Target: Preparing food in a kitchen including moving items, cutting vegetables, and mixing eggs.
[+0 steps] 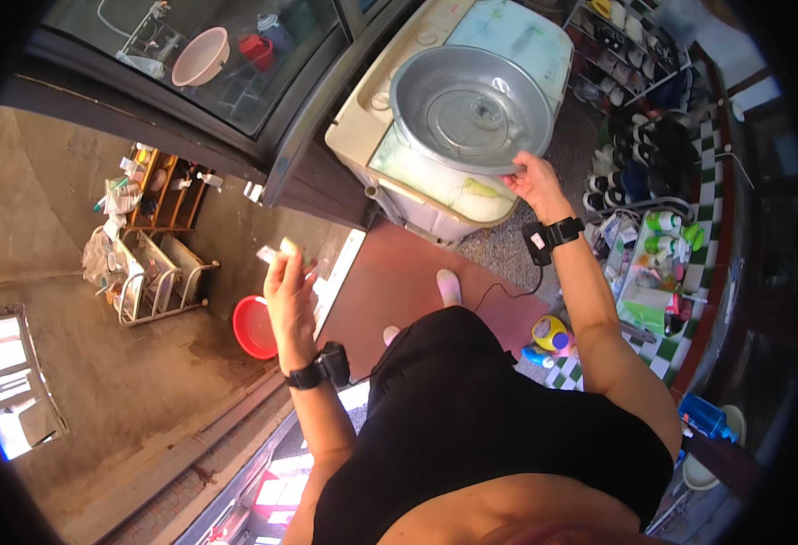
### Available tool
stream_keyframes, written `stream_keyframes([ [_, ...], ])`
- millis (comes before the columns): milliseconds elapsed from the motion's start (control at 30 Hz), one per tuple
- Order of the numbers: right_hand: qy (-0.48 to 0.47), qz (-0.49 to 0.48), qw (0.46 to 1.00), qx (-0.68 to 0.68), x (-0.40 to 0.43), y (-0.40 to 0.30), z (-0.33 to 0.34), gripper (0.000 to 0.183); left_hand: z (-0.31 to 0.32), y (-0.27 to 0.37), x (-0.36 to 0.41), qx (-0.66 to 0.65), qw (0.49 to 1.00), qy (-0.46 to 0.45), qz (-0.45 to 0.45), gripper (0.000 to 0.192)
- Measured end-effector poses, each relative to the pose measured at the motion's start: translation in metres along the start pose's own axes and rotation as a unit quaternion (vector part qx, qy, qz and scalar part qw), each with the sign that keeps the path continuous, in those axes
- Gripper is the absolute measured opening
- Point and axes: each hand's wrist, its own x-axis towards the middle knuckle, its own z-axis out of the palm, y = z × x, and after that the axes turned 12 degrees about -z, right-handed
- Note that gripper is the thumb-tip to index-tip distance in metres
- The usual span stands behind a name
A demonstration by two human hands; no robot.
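Note:
My right hand (pixel 534 182) grips the near rim of a wide grey metal basin (pixel 412 112). The basin rests on the lid of a twin-tub washing machine (pixel 352 129). At its bottom shows a shiny round patch, which I cannot identify. Raised over to the left, my left hand (pixel 290 289) pinches a small pale yellow object (pixel 289 245) at the fingertips, too blurred to name. It is well apart from the basin. Both wrists wear black straps with small boxes.
A dark-framed glass window (pixel 235 75) borders the washing machine on the left. A red basin (pixel 252 328) and a white rack (pixel 157 286) stand beyond the doorway. Right are several shoes (pixel 637 160), a shelf of bottles (pixel 651 272) and a yellow bottle (pixel 549 332) on the floor.

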Motion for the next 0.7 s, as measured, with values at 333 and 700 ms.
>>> stream_keyframes([
  [333, -0.015, -0.037, 0.998, -0.042, -0.053, 0.044, 0.018, 0.021, 0.083, -0.01, 0.029, 0.254, 0.954, -0.131, 0.089, 0.024],
  [700, -0.054, -0.035, 0.995, -0.078, -0.043, 0.031, 0.035, 0.018, 0.185, -0.04, 0.125, 0.704, 0.647, -0.041, 0.29, 0.019],
])
